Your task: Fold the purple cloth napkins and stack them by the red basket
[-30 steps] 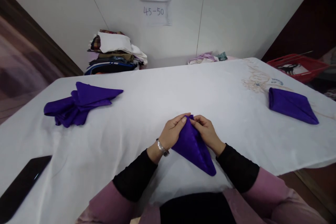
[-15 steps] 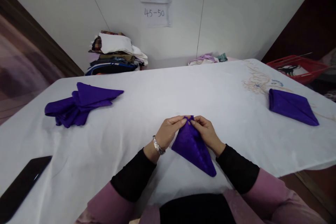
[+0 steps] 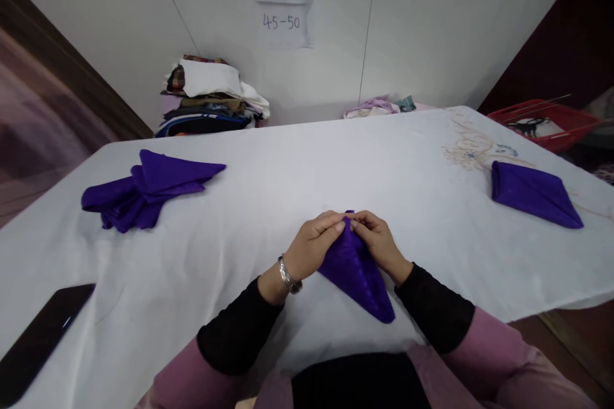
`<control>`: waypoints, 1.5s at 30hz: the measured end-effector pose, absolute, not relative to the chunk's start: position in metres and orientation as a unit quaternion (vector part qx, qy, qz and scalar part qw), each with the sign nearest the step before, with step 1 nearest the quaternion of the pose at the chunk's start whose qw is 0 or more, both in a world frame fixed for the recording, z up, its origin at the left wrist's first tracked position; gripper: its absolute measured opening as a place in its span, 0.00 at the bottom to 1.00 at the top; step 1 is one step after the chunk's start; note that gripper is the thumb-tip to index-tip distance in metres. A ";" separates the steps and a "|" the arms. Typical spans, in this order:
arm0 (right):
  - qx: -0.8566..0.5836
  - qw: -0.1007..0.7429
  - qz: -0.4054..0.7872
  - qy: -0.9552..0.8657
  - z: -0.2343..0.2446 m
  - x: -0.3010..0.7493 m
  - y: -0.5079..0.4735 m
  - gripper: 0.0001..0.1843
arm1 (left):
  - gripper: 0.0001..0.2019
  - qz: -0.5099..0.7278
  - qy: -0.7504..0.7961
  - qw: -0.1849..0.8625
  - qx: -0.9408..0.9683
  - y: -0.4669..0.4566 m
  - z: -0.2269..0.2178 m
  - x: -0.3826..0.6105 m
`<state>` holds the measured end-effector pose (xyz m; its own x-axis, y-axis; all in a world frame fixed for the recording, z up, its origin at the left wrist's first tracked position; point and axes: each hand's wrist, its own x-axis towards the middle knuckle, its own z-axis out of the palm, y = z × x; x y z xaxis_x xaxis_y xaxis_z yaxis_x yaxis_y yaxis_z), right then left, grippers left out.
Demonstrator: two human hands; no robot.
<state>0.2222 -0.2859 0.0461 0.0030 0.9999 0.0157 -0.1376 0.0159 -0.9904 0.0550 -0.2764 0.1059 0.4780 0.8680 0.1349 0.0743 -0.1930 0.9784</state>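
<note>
A purple cloth napkin [image 3: 359, 275], folded to a triangle-like shape, lies on the white tablecloth in front of me. My left hand [image 3: 317, 239] pinches its far tip from the left, thumb on top. From the right, my right hand [image 3: 378, 239] pinches the same tip, its fingertips close to those of my left. The napkin's near corner points toward me and rests on the cloth. Part of its left edge is hidden under my left hand.
Bunched purple napkins [image 3: 148, 192] lie at the left, a folded purple napkin [image 3: 535, 195] at the right. A black phone [image 3: 43, 339] sits front left. Beyond the table [image 3: 307, 160] are piled clothes [image 3: 211, 99] and a red basket [image 3: 551, 128].
My left hand has shifted slightly right, closer to my right hand. The two separate points at the napkin's far tip are now drawn together.
</note>
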 end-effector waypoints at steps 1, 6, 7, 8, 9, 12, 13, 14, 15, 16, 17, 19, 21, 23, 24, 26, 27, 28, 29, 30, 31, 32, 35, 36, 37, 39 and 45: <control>-0.460 0.538 0.530 -0.468 0.046 0.222 -0.286 0.13 | 0.14 0.374 0.347 0.523 0.682 -0.277 0.106 0.055; -0.456 0.546 0.521 -0.472 0.045 0.222 -0.286 0.12 | 0.13 0.395 0.361 0.521 0.665 -0.275 0.106 0.054; -0.455 0.550 0.521 -0.469 0.046 0.221 -0.286 0.11 | 0.12 0.398 0.365 0.527 0.656 -0.275 0.106 0.054; -0.453 0.554 0.522 -0.464 0.047 0.221 -0.286 0.11 | 0.12 0.400 0.367 0.533 0.649 -0.275 0.107 0.053; -0.450 0.557 0.525 -0.459 0.049 0.220 -0.285 0.11 | 0.12 0.402 0.368 0.537 0.644 -0.275 0.108 0.053; -0.439 0.562 0.525 -0.464 0.063 0.216 -0.284 0.10 | 0.11 0.416 0.363 0.534 0.640 -0.278 0.114 0.051; -0.437 0.560 0.518 -0.476 0.071 0.215 -0.283 0.10 | 0.11 0.426 0.361 0.527 0.640 -0.279 0.117 0.050; -0.435 0.558 0.507 -0.492 0.078 0.212 -0.283 0.09 | 0.10 0.440 0.361 0.517 0.640 -0.280 0.120 0.049; -0.432 0.556 0.494 -0.510 0.086 0.210 -0.282 0.09 | 0.10 0.456 0.362 0.503 0.639 -0.281 0.123 0.047; -0.429 0.556 0.480 -0.526 0.094 0.206 -0.281 0.09 | 0.09 0.474 0.363 0.485 0.640 -0.281 0.126 0.045; -0.424 0.558 0.466 -0.541 0.102 0.202 -0.280 0.09 | 0.09 0.492 0.363 0.464 0.641 -0.281 0.129 0.043; -0.408 0.566 0.442 -0.563 0.113 0.193 -0.278 0.08 | 0.08 0.529 0.365 0.418 0.642 -0.280 0.134 0.038; -0.392 0.577 0.423 -0.579 0.121 0.182 -0.274 0.07 | 0.08 0.557 0.366 0.377 0.643 -0.278 0.138 0.033; -0.380 0.586 0.406 -0.590 0.125 0.172 -0.270 0.06 | 0.09 0.574 0.369 0.344 0.645 -0.276 0.140 0.028; -0.376 0.590 0.398 -0.593 0.127 0.167 -0.267 0.06 | 0.09 0.580 0.371 0.329 0.647 -0.274 0.141 0.025; -0.370 0.600 0.388 -0.594 0.128 0.159 -0.263 0.06 | 0.10 0.588 0.373 0.303 0.651 -0.272 0.141 0.021; -0.367 0.605 0.387 -0.591 0.127 0.156 -0.261 0.06 | 0.10 0.591 0.375 0.292 0.652 -0.270 0.141 0.020; -0.364 0.610 0.390 -0.586 0.126 0.153 -0.259 0.05 | 0.10 0.593 0.377 0.283 0.653 -0.269 0.141 0.018; -0.361 0.614 0.395 -0.580 0.125 0.152 -0.257 0.05 | 0.10 0.594 0.379 0.276 0.654 -0.268 0.140 0.018; -0.360 0.617 0.401 -0.573 0.123 0.151 -0.256 0.05 | 0.10 0.594 0.381 0.270 0.655 -0.267 0.139 0.017; -0.359 0.618 0.408 -0.568 0.121 0.151 -0.255 0.04 | 0.10 0.593 0.384 0.265 0.657 -0.265 0.138 0.017; -0.360 0.618 0.415 -0.562 0.118 0.151 -0.254 0.04 | 0.10 0.591 0.386 0.261 0.659 -0.264 0.137 0.017; -0.364 0.609 0.436 -0.554 0.113 0.154 -0.252 0.04 | 0.10 0.585 0.390 0.246 0.667 -0.261 0.132 0.019; -0.365 0.606 0.442 -0.551 0.113 0.155 -0.252 0.05 | 0.10 0.583 0.390 0.242 0.671 -0.260 0.131 0.019; -0.366 0.604 0.447 -0.549 0.112 0.156 -0.251 0.05 | 0.10 0.581 0.390 0.239 0.673 -0.259 0.130 0.020; -0.367 0.600 0.456 -0.546 0.113 0.157 -0.251 0.05 | 0.10 0.581 0.392 0.235 0.673 -0.259 0.128 0.021; -0.357 0.587 0.464 -0.559 0.116 0.159 -0.252 0.04 | 0.13 0.598 0.403 0.221 0.657 -0.259 0.129 0.021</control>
